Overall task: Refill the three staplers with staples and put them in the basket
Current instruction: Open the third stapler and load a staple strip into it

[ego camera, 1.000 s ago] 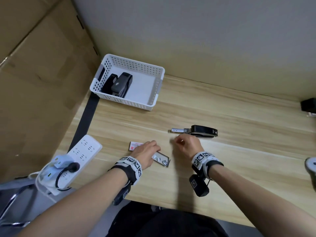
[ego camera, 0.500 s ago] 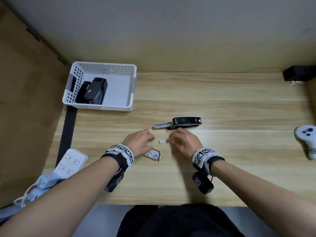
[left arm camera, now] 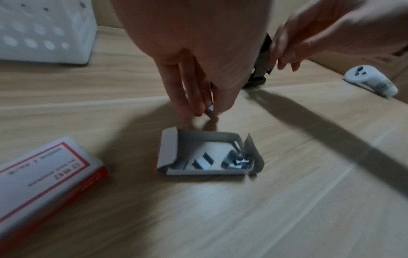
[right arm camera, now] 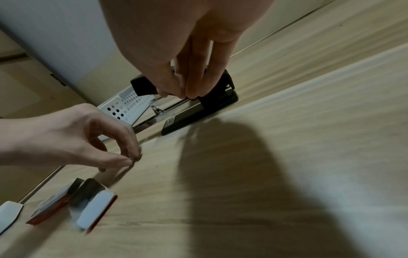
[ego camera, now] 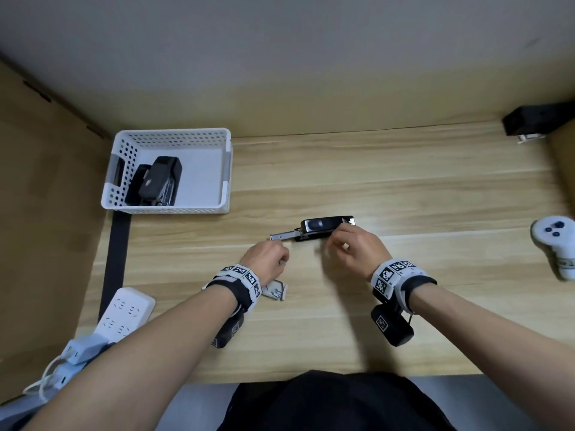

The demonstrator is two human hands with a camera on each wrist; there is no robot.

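white controller [ego camera: 555, 244] right of stapler [ego camera: 326, 228]

A light wood-grain desk [ego camera: 404, 188] is set against a plain pale wall [ego camera: 280, 57], with brown cardboard panels [ego camera: 46, 197] stood along its left and right sides. Soft shadows are cast across the near desktop by overhead light.

black stapler [ego camera: 326, 228] | white perforated basket [ego camera: 168, 209] | light wood-grain table [ego camera: 404, 188]
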